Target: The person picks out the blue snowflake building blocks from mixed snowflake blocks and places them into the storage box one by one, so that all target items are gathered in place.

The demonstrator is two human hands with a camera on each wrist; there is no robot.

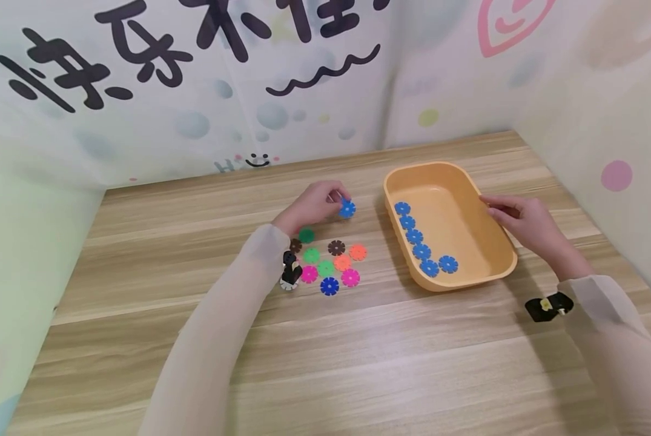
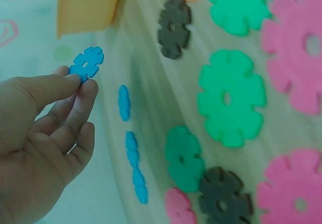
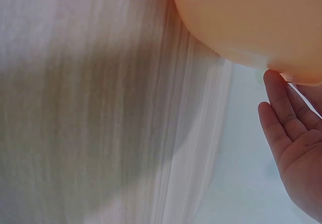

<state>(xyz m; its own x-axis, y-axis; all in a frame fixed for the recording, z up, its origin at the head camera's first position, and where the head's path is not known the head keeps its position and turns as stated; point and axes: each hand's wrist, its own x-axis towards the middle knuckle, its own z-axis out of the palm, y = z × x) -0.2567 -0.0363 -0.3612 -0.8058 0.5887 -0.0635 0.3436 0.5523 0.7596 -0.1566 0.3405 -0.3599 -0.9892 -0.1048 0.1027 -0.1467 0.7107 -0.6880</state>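
- One pale left sleeve [image 1: 221,303] crosses the wood-grain table [image 1: 134,272], with a small black device [image 1: 291,272] at its cuff.
- Beside it lie notched discs, roughly left to right: a white disc [image 1: 288,285] partly covered by the device, brown disc [image 1: 295,245], dark green disc [image 1: 306,235], two light green discs [image 1: 311,256], two pink discs [image 1: 350,278], a dark blue disc [image 1: 329,286], another brown one and two orange discs [image 1: 358,252].
- The left hand [image 1: 317,203], beyond these, pinches a blue disc [image 1: 348,209] between thumb and fingertips, raised off the table.
- Three flat blue discs [image 2: 132,148] show on the table in the left wrist view.
- Further right stands an orange-yellow tray [image 1: 456,218] holding six blue pieces [image 1: 414,237]: five in a row along its left wall, the sixth just right of the nearest.
- The right hand [image 1: 527,221] grips the tray's right rim with thumb and fingers.
- Another black device [image 1: 548,307] sits at the right sleeve [image 1: 614,339].
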